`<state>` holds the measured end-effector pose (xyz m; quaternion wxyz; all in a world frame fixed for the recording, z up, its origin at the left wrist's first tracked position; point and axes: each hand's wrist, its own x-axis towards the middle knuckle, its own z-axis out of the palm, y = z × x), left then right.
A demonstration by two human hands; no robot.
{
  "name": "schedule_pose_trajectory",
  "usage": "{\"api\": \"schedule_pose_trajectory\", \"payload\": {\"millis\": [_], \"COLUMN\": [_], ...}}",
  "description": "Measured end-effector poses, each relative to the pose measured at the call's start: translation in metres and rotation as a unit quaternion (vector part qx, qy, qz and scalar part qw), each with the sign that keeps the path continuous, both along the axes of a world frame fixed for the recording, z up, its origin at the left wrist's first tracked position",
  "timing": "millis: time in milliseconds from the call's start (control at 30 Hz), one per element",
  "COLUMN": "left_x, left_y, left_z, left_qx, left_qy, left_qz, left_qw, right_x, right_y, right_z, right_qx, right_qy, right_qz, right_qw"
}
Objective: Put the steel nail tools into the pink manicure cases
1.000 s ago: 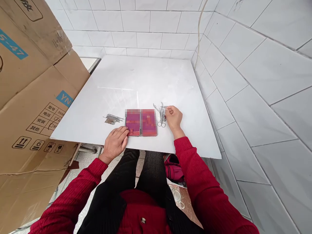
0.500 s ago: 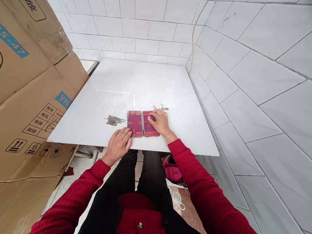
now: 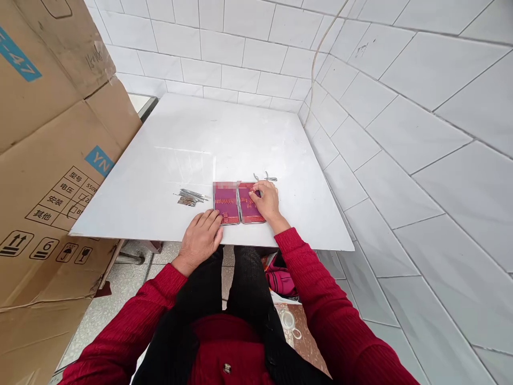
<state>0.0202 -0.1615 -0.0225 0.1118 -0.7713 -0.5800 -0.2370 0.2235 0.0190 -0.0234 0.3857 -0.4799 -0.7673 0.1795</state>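
Since a second ago the right hand (image 3: 267, 202) has moved from the metal instruments (image 3: 271, 178) onto the right half of the open red-and-purple instrument case (image 3: 222, 210); whether its fingers grip anything, I cannot tell. The left hand (image 3: 201, 235), fingers extended, touches the case's near left corner. Slim metal tools (image 3: 192, 194) lie left of it on the white table (image 3: 224, 128).

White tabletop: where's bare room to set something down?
Bare: the tabletop beyond the open case, up to the back wall; also from the right hand to the tabletop's right edge. Crowded: left of the case, by slim tools and the left hand; just past the right hand, by other metal tools.
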Motion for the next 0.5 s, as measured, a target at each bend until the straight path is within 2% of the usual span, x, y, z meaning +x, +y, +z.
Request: {"api": "schedule_pose_trajectory", "payload": {"millis": [267, 500], "left_x": [-0.0005, -0.0011], "left_y": [-0.0018, -0.0019], "left_z": [0.0004, -0.0005], "left_qx": [0.021, 0.029], "left_qy": [0.019, 0.020], "left_qz": [0.000, 0.000], "left_qw": [1.000, 0.999], "right_x": [-0.0009, -0.0007], "right_y": [0.0040, 0.0056], "right_z": [-0.0013, -0.0007], "right_qx": [-0.013, -0.011], "right_qy": [0.059, 0.036], "right_qz": [-0.003, -0.010], "right_qw": [0.998, 0.999]}}
